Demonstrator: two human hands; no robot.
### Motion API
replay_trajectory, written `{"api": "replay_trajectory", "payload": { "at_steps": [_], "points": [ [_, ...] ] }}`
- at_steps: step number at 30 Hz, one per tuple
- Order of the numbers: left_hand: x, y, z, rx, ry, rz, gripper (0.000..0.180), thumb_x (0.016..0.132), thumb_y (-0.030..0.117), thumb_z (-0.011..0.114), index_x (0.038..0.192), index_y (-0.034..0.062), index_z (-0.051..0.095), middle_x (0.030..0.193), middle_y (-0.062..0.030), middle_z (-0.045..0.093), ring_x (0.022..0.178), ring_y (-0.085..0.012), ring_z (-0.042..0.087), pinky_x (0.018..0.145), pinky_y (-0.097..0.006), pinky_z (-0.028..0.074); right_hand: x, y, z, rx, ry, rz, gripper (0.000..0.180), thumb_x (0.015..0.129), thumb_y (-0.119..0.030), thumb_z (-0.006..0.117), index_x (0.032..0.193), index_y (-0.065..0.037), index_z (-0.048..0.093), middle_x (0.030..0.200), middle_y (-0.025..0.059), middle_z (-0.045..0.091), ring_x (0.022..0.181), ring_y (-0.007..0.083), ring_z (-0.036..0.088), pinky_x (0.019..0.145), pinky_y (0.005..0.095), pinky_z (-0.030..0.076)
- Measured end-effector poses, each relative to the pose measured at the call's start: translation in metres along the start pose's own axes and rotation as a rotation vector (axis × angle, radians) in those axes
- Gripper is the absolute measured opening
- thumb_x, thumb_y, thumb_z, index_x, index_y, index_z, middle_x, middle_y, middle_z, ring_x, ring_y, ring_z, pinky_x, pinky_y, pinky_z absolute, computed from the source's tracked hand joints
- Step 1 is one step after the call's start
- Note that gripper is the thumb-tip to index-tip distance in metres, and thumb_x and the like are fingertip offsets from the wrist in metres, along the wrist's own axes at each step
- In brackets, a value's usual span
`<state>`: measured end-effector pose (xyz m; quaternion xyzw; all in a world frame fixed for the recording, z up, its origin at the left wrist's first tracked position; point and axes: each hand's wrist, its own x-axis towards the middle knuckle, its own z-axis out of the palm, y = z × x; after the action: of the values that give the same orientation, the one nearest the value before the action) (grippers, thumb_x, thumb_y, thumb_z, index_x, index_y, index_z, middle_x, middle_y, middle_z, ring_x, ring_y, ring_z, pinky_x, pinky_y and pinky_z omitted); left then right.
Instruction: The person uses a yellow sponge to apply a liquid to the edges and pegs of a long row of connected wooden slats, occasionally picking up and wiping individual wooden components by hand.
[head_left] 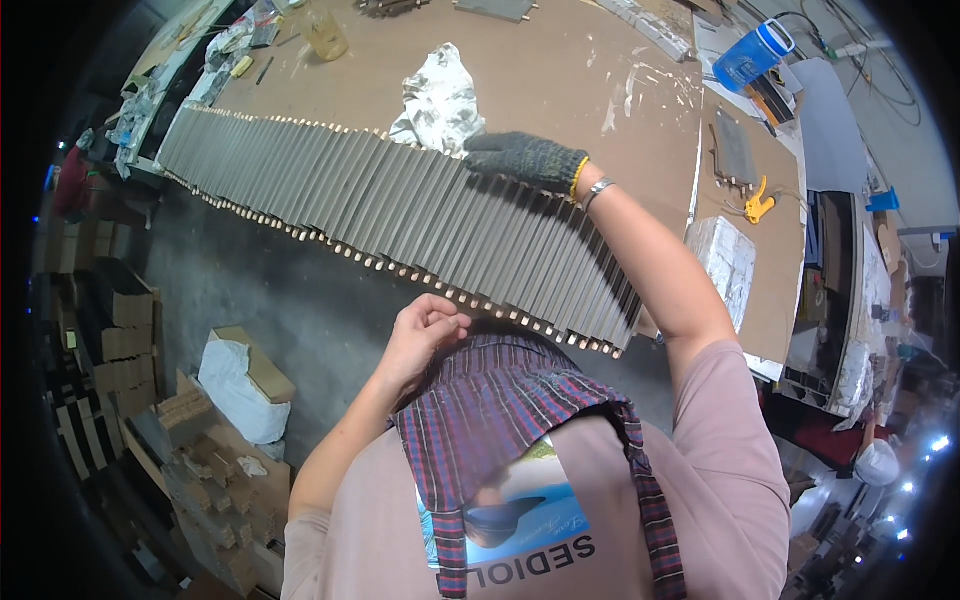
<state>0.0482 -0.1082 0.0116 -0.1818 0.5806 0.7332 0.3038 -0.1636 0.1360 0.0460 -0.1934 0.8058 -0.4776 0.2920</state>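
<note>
A long row of narrow grey slats (400, 215) lies side by side across the table's near edge, with pale round peg ends showing along both long sides. My right hand (525, 162), in a dark knitted glove with a yellow cuff, is over the far ends of the slats. Its fingers are closed at the lower corner of a crumpled white cloth (440, 95), which rests against the far pegs. Bare and near my body, my left hand (430, 328) is just below the near pegs. Its fingers are curled together, hiding whatever may be between them.
The brown table (560, 70) carries a clear jar (322, 35) at far left and a blue bottle (752, 58) at far right. A yellow air gun (760, 202) and a white wrapped block (722, 265) are at right. Cardboard boxes (215, 500) stand on the floor at left.
</note>
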Motion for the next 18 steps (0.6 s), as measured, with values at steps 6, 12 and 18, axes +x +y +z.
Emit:
{"api": "replay_trajectory", "payload": {
  "at_steps": [6,12,18],
  "points": [
    [0.013,-0.007,0.004,0.014,-0.027,0.032,0.007,0.097,-0.001,0.058,0.104,0.0002,0.057,0.103,-0.0139,0.072,0.088,-0.0132,0.069,0.078,-0.024,0.055,0.006,0.003,0.015,0.261,-0.090,0.206,0.040,0.102,-0.046,0.060,0.120,-0.012,0.071,0.096,-0.0019,0.073,0.077,0.0072,0.062,0.069,0.0240,0.052],
    [0.017,-0.016,0.011,-0.077,0.006,0.124,0.010,0.095,-0.005,0.064,0.096,0.0016,0.056,0.102,-0.0124,0.070,0.092,-0.0152,0.069,0.086,-0.027,0.057,0.010,0.007,0.017,0.071,-0.086,0.038,0.039,0.102,-0.041,0.062,0.128,-0.013,0.067,0.093,-0.0010,0.073,0.075,0.0060,0.061,0.067,0.0237,0.052],
    [0.013,-0.015,0.010,-0.122,0.027,0.100,0.012,0.091,-0.007,0.066,0.097,-0.0004,0.058,0.100,-0.0116,0.070,0.090,-0.0144,0.068,0.085,-0.026,0.055,0.017,0.006,0.011,0.068,-0.105,0.073,0.061,0.102,-0.050,0.060,0.148,-0.010,0.053,0.117,0.0067,0.072,0.096,0.0133,0.064,0.089,0.0286,0.052]
  ]
}}
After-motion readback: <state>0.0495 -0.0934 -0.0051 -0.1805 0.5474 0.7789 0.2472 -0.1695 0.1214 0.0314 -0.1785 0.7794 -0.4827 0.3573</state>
